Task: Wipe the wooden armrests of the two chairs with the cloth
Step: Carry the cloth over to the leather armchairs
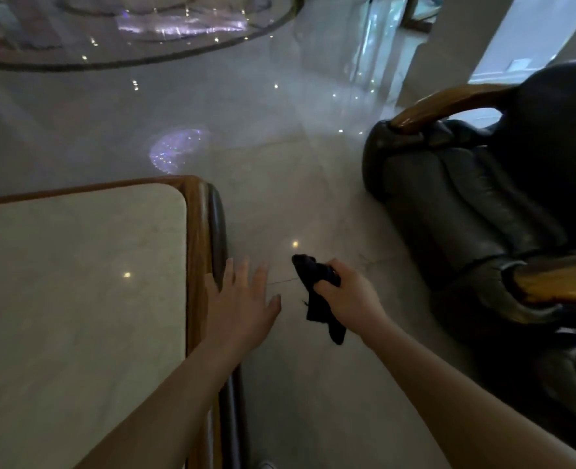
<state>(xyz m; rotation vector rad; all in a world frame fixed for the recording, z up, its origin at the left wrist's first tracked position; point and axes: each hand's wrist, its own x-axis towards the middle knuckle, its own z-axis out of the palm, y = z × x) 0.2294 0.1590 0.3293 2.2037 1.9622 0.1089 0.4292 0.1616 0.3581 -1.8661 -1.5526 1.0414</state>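
Observation:
My right hand (347,296) is shut on a dark cloth (317,299), which hangs down from my fist above the floor. My left hand (242,299) is open with fingers spread, next to the wooden edge of the table. A dark leather chair (476,204) stands at the right. Its far wooden armrest (449,101) curves along the top, and its near wooden armrest (564,279) lies at the right edge. Both hands are well left of the chair. Only one chair is in view.
A marble-topped table with a wooden rim (195,252) fills the lower left. The glossy tiled floor (280,147) runs between table and chair. A white pillar (455,38) stands behind the chair, and a round floor inlay (144,59) is at the top.

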